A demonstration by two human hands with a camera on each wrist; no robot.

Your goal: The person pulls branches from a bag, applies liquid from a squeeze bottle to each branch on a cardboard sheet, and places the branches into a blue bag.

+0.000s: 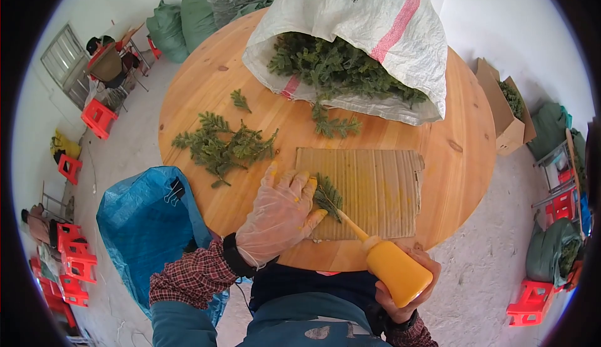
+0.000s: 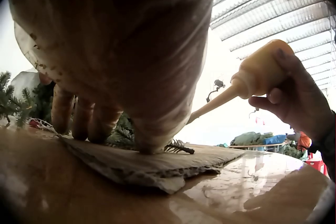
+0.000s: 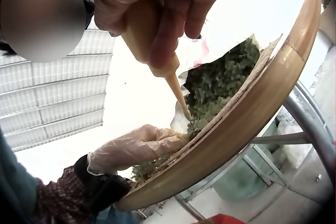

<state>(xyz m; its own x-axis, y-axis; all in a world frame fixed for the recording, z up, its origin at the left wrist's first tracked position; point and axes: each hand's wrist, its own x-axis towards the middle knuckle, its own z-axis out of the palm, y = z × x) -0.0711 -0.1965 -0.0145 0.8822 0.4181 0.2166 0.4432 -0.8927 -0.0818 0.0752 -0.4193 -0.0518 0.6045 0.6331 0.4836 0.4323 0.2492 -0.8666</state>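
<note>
so, sprig pinned flat, nozzle at its stem

your left grip (image 1: pixel 278 212), gloved, lies wide and flat with straight fingers, pressing the sprig (image 1: pixel 327 195) onto the cardboard (image 1: pixel 375 190). it holds nothing; it only pins. that likely stops the sprig from sliding under the nozzle. your right grip (image 1: pixel 407 290) is wrapped round the bottle (image 1: pixel 394 269), tilted so its long tip meets the sprig's stem end just beside your left fingertips. the cardboard sits at the near edge of the table (image 1: pixel 463 159), close to your body. it is stained yellow, so it seems to serve as a mat that spares the wood. loose sprigs (image 1: pixel 222 146) lie apart to the left. the sack (image 1: pixel 375 27) gapes toward you at the far side, its greenery spilling near the cardboard. a blue bag (image 1: pixel 147 222) stands by the table's left rim.
</note>
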